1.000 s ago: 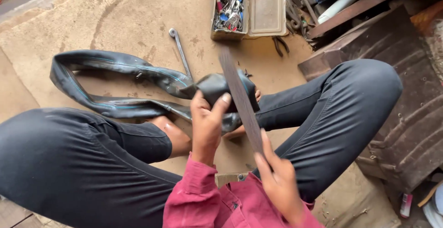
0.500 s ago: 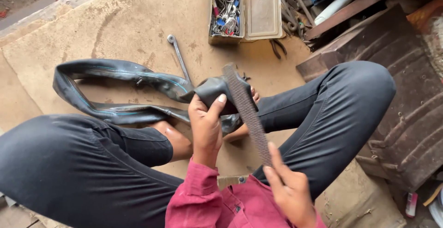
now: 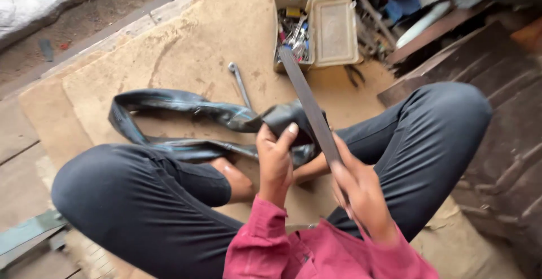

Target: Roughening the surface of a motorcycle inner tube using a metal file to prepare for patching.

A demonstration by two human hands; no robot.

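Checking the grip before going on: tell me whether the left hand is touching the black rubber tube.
Touching. The head view shows the left hand with its fingers wrapped over the folded part of the rubber tube, no gap between them.

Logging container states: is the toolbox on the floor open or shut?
Open. The toolbox has its lid laid flat beside the tray, with tools showing inside.
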